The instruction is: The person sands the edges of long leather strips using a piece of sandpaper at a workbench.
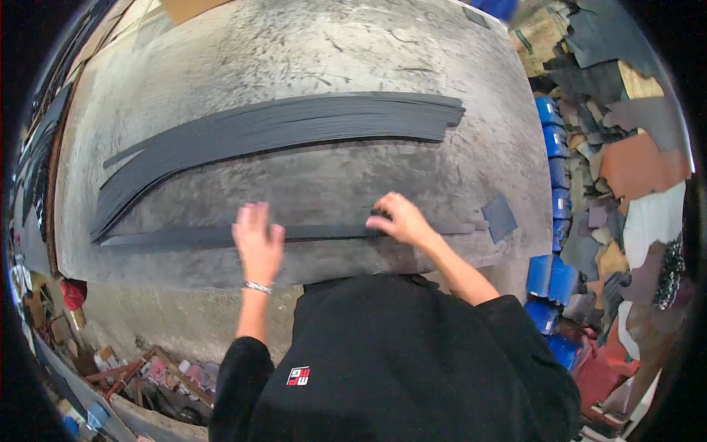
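A long, thin dark strip [324, 232] of leather-like sheet lies along the near side of the work table. My left hand [258, 239] is over its left half, fingers stretched forward and thumb apart. Farther right, my right hand [401, 219] is bent above the strip, its thumb and fingers closing around a small dark piece that I cannot make out. A thick, curved bundle of similar dark strips [294, 125] is spread beyond both hands. A small square dark scrap [500, 218] rests near the strip's right end.
The table [471, 169] has a worn, smudged grey top. Blue containers [557, 173] stand in a row along its right edge. Beyond them are piled leather offcuts [637, 173] in several colours. Scraps and a frame [158, 368] lie below the near left edge.
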A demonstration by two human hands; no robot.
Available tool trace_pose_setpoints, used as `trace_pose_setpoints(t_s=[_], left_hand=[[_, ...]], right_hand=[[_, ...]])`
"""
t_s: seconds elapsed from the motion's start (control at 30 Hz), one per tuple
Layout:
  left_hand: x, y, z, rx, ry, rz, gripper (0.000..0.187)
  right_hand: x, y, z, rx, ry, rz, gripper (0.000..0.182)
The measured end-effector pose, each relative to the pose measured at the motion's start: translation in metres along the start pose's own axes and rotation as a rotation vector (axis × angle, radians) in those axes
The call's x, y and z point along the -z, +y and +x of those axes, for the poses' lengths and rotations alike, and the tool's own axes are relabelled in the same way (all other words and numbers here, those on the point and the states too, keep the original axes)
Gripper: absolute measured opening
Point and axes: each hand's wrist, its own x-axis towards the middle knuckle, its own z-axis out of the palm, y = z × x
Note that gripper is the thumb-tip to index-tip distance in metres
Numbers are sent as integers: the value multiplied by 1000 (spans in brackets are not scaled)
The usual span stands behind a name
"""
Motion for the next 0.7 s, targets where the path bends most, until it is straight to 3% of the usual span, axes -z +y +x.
trace_pose_setpoints(t_s=[0.03, 0.1, 0.13, 0.27, 0.4, 0.5, 0.7], left_hand=[[-20, 29, -17, -18, -112, 17, 66], [-44, 68, -45, -95, -153, 146, 68], [-47, 73, -51, -62, -140, 131, 68], [-51, 82, -57, 3, -120, 103, 63], [-51, 94, -51, 116, -191, 167, 66], [-57, 108, -46, 202, -225, 153, 62], [-65, 185, -49, 132, -119, -36, 57]], right_hand=[[9, 21, 4, -96, 122, 125, 42], [31, 76, 20, -260, 482, 150, 30], [38, 113, 31, -401, 574, 318, 29], [65, 168, 64, -730, 724, 1135, 33], [73, 164, 88, -645, 608, 1266, 44], [64, 167, 99, -571, 623, 1349, 37], [42, 164, 99, -489, 710, 1564, 26]])
